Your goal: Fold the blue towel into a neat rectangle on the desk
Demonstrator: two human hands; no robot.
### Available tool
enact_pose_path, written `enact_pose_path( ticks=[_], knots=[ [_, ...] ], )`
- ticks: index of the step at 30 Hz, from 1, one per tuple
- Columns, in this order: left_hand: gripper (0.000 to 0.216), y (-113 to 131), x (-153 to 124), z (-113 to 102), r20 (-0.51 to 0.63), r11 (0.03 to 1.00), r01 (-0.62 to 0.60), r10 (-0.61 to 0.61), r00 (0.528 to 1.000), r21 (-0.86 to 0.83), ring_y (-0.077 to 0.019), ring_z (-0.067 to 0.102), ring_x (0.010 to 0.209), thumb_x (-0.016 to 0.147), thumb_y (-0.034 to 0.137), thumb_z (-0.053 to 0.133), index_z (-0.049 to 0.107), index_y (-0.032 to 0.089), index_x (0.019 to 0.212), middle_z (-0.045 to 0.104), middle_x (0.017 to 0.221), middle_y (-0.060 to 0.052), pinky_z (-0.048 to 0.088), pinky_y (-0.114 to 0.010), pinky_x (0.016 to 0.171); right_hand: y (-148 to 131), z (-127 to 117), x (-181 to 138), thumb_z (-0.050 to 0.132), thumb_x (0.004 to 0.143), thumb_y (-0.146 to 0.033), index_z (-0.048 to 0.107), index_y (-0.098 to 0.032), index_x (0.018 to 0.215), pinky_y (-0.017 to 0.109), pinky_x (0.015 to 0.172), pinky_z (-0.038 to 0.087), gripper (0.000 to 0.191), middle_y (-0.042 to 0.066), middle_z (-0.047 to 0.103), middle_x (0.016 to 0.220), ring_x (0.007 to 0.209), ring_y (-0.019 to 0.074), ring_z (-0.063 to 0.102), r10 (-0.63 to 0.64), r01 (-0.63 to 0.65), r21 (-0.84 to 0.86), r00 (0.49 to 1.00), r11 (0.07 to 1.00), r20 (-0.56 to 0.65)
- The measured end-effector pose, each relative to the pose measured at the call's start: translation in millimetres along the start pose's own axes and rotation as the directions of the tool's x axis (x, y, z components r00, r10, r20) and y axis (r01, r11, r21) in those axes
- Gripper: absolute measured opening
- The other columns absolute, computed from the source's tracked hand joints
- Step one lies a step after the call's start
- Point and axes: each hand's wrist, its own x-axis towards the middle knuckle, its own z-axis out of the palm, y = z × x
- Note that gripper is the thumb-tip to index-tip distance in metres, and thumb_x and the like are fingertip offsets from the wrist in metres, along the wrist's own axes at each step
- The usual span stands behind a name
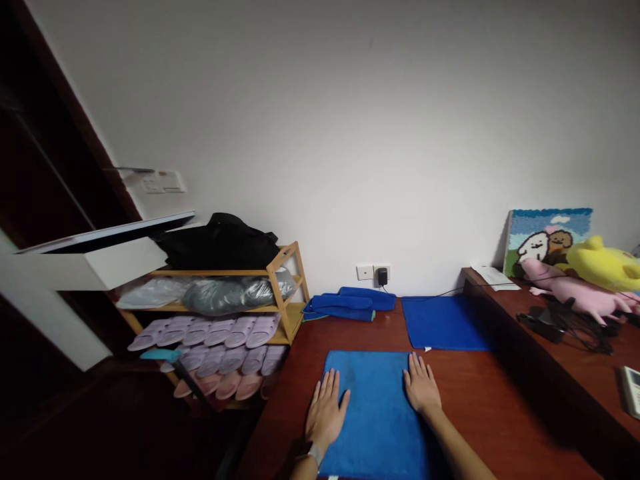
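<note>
A light blue towel lies spread flat on the reddish-brown table. My left hand rests flat on its left edge, fingers stretched out and thumb apart. On the opposite edge, near the far right corner, my right hand lies flat with its fingers extended. Neither hand grips anything. Behind the right hand is a darker blue towel, laid flat near the wall with a small white tag at its front edge. Several folded or rolled blue towels are heaped at the far left of the table.
A wooden rack with slippers and a black bag stands left of the table. A charger is plugged into the wall, its cable running right. A raised ledge on the right bears a pink plush toy, a yellow one and a dog picture.
</note>
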Motion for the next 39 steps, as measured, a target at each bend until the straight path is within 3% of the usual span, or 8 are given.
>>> enact_pose_path(
  ticks=[8, 11, 14, 18, 22, 26, 34, 39],
  knots=[
    [0.071, -4, 0, -2, 0.029, 1.0, 0.01, -0.011, 1.0, 0.019, -0.0263, 0.027, 0.154, 0.104, 0.061, 0.023, 0.03, 0.019, 0.16, 0.028, 0.167, -0.008, 0.026, -0.049, 0.126, 0, -1, -3, 0.012, 0.101, -0.046, 0.016, -0.01, 0.162, 0.04, 0.127, 0.005, 0.07, 0.004, 0.015, 0.17, 0.157, 0.02, 0.008, -0.004, 0.005, 0.047, 1.0, 0.999, -0.005],
    [0.07, 7, 7, -7, -0.005, 1.0, 0.0, 0.001, 1.0, 0.024, -0.0268, 0.028, 0.153, 0.104, 0.06, 0.024, 0.031, 0.018, 0.16, 0.03, 0.166, -0.009, 0.025, -0.049, 0.126, -1, -2, -3, 0.011, 0.101, -0.045, 0.016, -0.009, 0.161, 0.039, 0.128, 0.005, 0.071, 0.004, 0.014, 0.17, 0.157, 0.0205, 0.009, -0.012, 0.012, 0.052, 1.0, 0.999, -0.007],
    [0.067, 52, 25, -14, -0.056, 0.996, -0.078, 0.076, 0.995, -0.033, -0.0248, 0.026, 0.154, 0.106, 0.054, 0.019, 0.027, 0.016, 0.161, 0.028, 0.167, -0.009, 0.024, -0.047, 0.127, -1, -3, -2, 0.011, 0.101, -0.045, 0.016, -0.008, 0.161, 0.039, 0.128, 0.005, 0.071, 0.005, 0.015, 0.17, 0.157, 0.0209, 0.009, -0.017, 0.018, 0.047, 1.0, 0.999, -0.018],
    [0.063, 138, 52, -10, -0.032, 0.92, -0.349, 0.349, 0.936, -0.18, -0.0216, 0.024, 0.155, 0.107, 0.05, 0.014, 0.021, 0.02, 0.163, 0.028, 0.168, -0.004, 0.025, -0.044, 0.127, 2, -1, -2, 0.015, 0.1, -0.041, 0.018, -0.009, 0.161, 0.04, 0.127, 0.006, 0.069, 0.006, 0.015, 0.17, 0.157, 0.0217, 0.009, -0.04, 0.04, 0.028, 0.999, 0.999, -0.008],
    [0.063, 177, 64, 14, 0.057, 0.901, -0.35, 0.376, 0.925, -0.258, -0.0202, 0.023, 0.155, 0.107, 0.05, 0.009, 0.023, 0.022, 0.162, 0.031, 0.167, -0.003, 0.021, -0.044, 0.128, 6, 4, -1, 0.024, 0.098, -0.035, 0.03, -0.017, 0.16, 0.044, 0.127, 0.006, 0.065, 0.005, 0.016, 0.17, 0.157, 0.0234, 0.008, -0.111, 0.111, -0.014, 0.994, 0.994, 0.002],
    [0.064, 147, 64, 27, 0.079, 0.911, -0.325, 0.355, 0.932, -0.254, -0.0194, 0.022, 0.156, 0.107, 0.052, 0.009, 0.024, 0.024, 0.162, 0.03, 0.167, -0.002, 0.018, -0.044, 0.129, 6, 7, 1, 0.016, 0.1, -0.041, 0.022, -0.01, 0.161, 0.042, 0.127, 0.008, 0.068, 0.006, 0.016, 0.169, 0.157, 0.0229, 0.01, -0.059, 0.059, -0.028, 0.998, 0.998, -0.007],
    [0.069, 7, 74, 1, 0.098, 0.996, -0.067, 0.072, 0.993, -0.056, -0.0242, 0.025, 0.155, 0.105, 0.06, 0.016, 0.025, 0.022, 0.162, 0.03, 0.166, -0.007, 0.022, -0.048, 0.126, 4, 7, 0, 0.01, 0.101, -0.047, 0.015, -0.01, 0.162, 0.041, 0.128, 0.008, 0.071, 0.004, 0.013, 0.17, 0.157, 0.0212, 0.009, -0.014, 0.015, 0.006, 1.0, 1.0, -0.008],
    [0.075, -20, 74, 1, 0.062, 1.0, 0.001, 0.0, 0.998, -0.019, -0.0236, 0.023, 0.155, 0.104, 0.063, 0.015, 0.029, 0.015, 0.16, 0.03, 0.167, -0.009, 0.022, -0.044, 0.126, 2, 5, -1, 0.01, 0.101, -0.046, 0.015, -0.01, 0.162, 0.04, 0.128, 0.009, 0.071, 0.003, 0.013, 0.17, 0.157, 0.0213, 0.01, -0.009, 0.009, -0.034, 1.0, 0.999, 0.0]
  ],
)
